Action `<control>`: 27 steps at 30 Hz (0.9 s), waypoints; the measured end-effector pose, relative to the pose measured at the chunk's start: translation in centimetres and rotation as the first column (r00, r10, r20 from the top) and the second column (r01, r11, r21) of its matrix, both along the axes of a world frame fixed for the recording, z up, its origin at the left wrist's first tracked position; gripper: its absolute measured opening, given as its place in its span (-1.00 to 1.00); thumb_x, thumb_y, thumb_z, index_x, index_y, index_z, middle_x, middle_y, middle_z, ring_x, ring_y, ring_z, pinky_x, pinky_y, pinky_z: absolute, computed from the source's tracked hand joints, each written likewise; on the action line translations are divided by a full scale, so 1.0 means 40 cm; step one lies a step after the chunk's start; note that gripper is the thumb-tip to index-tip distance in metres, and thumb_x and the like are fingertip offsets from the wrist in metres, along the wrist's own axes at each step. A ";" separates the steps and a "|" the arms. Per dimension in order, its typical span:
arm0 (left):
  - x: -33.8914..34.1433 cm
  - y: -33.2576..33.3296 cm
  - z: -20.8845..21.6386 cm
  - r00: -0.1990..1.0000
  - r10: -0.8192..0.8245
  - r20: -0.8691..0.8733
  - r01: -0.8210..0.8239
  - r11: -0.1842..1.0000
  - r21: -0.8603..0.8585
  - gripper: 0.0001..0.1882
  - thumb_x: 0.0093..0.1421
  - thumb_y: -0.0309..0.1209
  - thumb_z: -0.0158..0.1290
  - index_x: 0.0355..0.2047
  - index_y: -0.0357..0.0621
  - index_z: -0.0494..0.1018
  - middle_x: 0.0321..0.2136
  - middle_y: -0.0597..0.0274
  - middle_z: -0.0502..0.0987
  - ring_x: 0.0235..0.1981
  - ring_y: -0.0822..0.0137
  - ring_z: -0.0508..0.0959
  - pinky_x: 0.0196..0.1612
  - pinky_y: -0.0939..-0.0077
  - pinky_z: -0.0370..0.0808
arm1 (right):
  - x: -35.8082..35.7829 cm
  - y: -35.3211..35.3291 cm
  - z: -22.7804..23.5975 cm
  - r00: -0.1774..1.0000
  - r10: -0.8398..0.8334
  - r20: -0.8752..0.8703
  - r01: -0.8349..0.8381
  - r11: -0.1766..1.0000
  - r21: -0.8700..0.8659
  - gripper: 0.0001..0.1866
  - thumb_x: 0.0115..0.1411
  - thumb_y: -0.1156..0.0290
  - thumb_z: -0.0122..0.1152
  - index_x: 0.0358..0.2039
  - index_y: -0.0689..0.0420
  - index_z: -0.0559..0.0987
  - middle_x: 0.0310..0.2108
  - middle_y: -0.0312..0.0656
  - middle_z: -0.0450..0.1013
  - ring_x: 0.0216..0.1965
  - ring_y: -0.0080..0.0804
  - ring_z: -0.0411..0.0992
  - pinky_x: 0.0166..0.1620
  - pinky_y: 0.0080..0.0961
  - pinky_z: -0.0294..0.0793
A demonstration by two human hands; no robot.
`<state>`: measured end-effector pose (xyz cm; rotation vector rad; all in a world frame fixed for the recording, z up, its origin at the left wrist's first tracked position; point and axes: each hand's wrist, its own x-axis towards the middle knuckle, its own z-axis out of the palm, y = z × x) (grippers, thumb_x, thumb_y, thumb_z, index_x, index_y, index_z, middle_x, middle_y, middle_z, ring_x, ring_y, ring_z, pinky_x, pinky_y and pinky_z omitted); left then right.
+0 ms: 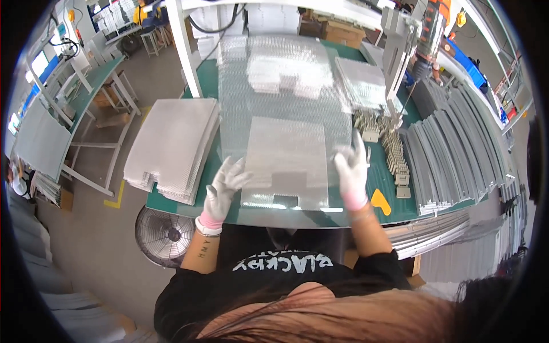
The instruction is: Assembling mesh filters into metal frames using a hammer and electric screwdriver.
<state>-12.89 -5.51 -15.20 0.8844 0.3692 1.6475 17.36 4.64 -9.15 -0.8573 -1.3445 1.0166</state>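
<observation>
A flat grey panel [287, 150] with a notch in its near edge lies in front of me, on a clear, textured plastic sheet that looks like bubble wrap [233, 106]. My left hand [226, 184], in a white glove with a pink cuff, hovers by the panel's left edge, fingers spread and nothing in them. Beyond the panel's right edge is my right hand [351, 170], gloved the same way. Its fingers are apart, and it holds nothing that I can see. Whether either hand touches the plastic sheet is hard to tell.
Grey notched panels form a stack [171, 140] at the left. On the green table [357, 191], a yellow flat tool [380, 202] lies near rows of small metal brackets [394, 157]. More grey panels [452, 154] stand at the right. A fan [166, 235] is on the floor.
</observation>
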 end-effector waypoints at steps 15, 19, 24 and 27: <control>0.093 0.028 -0.048 -0.040 0.087 -0.995 -0.626 0.774 0.093 -0.31 0.07 -0.26 0.27 0.16 -0.26 0.30 -0.10 -0.13 0.56 -0.09 -0.05 0.59 -0.05 0.24 0.52 | 0.018 -0.105 -0.229 0.698 -0.240 0.675 0.253 0.964 0.080 -0.61 0.18 0.47 0.19 0.05 0.21 0.52 -0.13 -0.01 0.52 -0.06 -0.02 0.50 -0.03 -0.27 0.51; 0.091 0.028 -0.076 -0.094 0.046 -0.995 -0.609 0.788 0.094 -0.28 0.10 -0.23 0.23 0.21 -0.25 0.25 -0.06 -0.14 0.55 -0.07 -0.09 0.58 -0.04 0.19 0.52 | 0.017 -0.100 -0.252 0.546 -0.270 0.793 0.227 0.959 0.171 -0.60 0.19 0.41 0.20 0.05 0.16 0.50 -0.07 -0.03 0.50 -0.06 -0.02 0.50 -0.03 -0.25 0.52; 0.084 0.036 -0.087 -0.133 0.105 -0.986 -0.593 0.788 0.164 -0.28 0.11 -0.21 0.23 0.22 -0.24 0.24 -0.03 -0.15 0.53 -0.06 -0.09 0.57 -0.03 0.18 0.52 | 0.017 -0.096 -0.258 0.541 -0.297 0.787 0.224 0.953 0.206 -0.59 0.19 0.38 0.20 0.06 0.14 0.49 -0.04 -0.04 0.49 -0.06 -0.04 0.50 -0.04 -0.24 0.54; 0.088 0.039 -0.070 -0.106 0.034 -0.994 -0.596 0.798 0.090 -0.27 0.12 -0.20 0.22 0.23 -0.26 0.23 -0.01 -0.16 0.52 -0.02 -0.09 0.55 0.00 0.19 0.51 | 0.017 -0.097 -0.258 0.535 -0.286 0.795 0.250 0.952 0.174 -0.60 0.18 0.40 0.23 0.05 0.13 0.50 -0.08 -0.05 0.51 -0.07 -0.04 0.50 -0.04 -0.28 0.53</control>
